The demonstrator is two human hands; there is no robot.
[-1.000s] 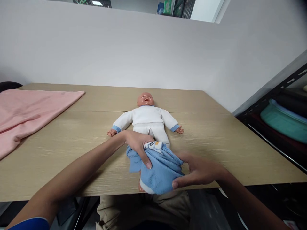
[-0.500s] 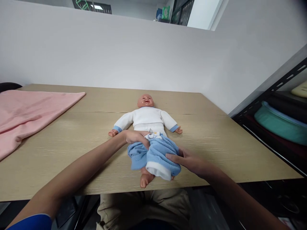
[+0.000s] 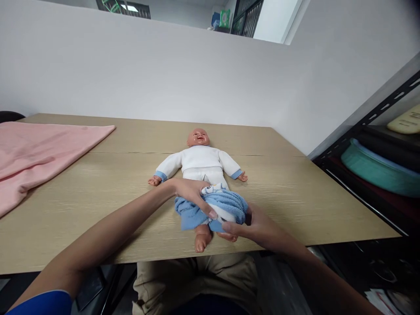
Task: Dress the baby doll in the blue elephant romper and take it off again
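A baby doll [image 3: 201, 158] in a white top lies on its back on the wooden table [image 3: 98, 192], head away from me. Bunched blue trousers [image 3: 226, 202] with white cuffs sit over its legs, and one bare foot [image 3: 201, 239] sticks out toward me. My left hand [image 3: 192, 191] grips the blue fabric at the doll's left hip, thumb pressed on it. My right hand [image 3: 246, 225] pinches the bunched trouser leg and cuff from the right, near the table's front edge.
A pink cloth [image 3: 36, 151] is spread over the table's far left. A black metal shelf [image 3: 370, 144] stands at the right with a teal round container [image 3: 377, 168] on it. A white partition wall [image 3: 164, 70] runs behind the table.
The blue trousers have been bunched further up the doll's legs, so more of a bare foot shows. My right hand moved in to grip the cuff; the left hand shifted slightly down.
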